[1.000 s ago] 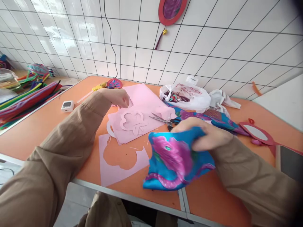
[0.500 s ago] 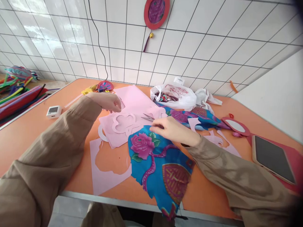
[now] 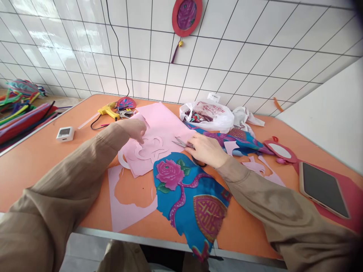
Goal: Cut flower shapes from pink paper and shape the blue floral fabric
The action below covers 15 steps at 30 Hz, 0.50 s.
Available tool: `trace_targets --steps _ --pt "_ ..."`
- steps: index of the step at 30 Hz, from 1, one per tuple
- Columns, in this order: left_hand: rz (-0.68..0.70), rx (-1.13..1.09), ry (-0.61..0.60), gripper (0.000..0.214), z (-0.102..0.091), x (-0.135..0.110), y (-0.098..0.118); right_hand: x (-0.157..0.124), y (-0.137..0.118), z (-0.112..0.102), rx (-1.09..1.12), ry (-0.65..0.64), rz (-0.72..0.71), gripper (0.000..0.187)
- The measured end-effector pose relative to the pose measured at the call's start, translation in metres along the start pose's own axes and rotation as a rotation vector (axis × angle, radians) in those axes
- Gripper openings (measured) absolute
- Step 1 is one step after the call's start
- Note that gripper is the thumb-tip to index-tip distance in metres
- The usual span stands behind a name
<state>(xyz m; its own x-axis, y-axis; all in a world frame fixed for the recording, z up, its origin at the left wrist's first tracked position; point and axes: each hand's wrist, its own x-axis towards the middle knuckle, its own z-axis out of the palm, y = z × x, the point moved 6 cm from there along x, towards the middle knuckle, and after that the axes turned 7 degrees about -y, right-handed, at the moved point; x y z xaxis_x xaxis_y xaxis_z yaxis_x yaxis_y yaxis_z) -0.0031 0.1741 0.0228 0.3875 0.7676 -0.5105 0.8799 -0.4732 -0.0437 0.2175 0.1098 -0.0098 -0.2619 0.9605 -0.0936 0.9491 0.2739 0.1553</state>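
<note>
A blue floral cloth (image 3: 189,199) lies spread across an orange table (image 3: 42,160), its tip at the front edge. Beyond it, the right hand (image 3: 206,149) covers scissors (image 3: 182,144), grip hidden; the left hand (image 3: 134,129), fingers curled, bends over a pink cutout (image 3: 161,142), its hold unclear. Behind sit a yellow glue gun (image 3: 109,110) and plastic bag (image 3: 221,118).

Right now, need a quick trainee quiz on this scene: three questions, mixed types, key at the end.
1. Which hand is nearer the scissors?
2. True or false: the phone lies inside the white plastic bag.
3. The glue gun is: A) red; B) yellow; C) green.

Key:
1. The right hand.
2. False; it lies on the red sheet.
3. B.
</note>
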Motion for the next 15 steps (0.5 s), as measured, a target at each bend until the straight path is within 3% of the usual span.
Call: trace_targets --steps 5,10,12,14,15 --pt "-0.070 0.056 0.052 0.026 0.002 0.006 0.002 -0.002 0.006 0.000 -0.049 0.015 0.085 0.028" --pt "-0.079 0.002 0.019 0.025 -0.006 -0.002 -0.015 -0.005 0.004 -0.006 -0.031 0.118 -0.009 0.028" --pt "-0.003 -0.122 0.028 0.025 -0.012 -0.009 -0.021 -0.016 -0.017 -0.015 0.086 0.181 -0.244 0.027" --pt "-0.003 -0.204 0.038 0.026 -0.017 -0.017 -0.029 -0.041 -0.051 -0.027 0.288 0.216 -0.661 0.028" --pt "-0.009 -0.224 0.032 0.025 -0.019 -0.020 -0.032 -0.055 -0.068 -0.029 0.327 0.173 -0.855 0.032"
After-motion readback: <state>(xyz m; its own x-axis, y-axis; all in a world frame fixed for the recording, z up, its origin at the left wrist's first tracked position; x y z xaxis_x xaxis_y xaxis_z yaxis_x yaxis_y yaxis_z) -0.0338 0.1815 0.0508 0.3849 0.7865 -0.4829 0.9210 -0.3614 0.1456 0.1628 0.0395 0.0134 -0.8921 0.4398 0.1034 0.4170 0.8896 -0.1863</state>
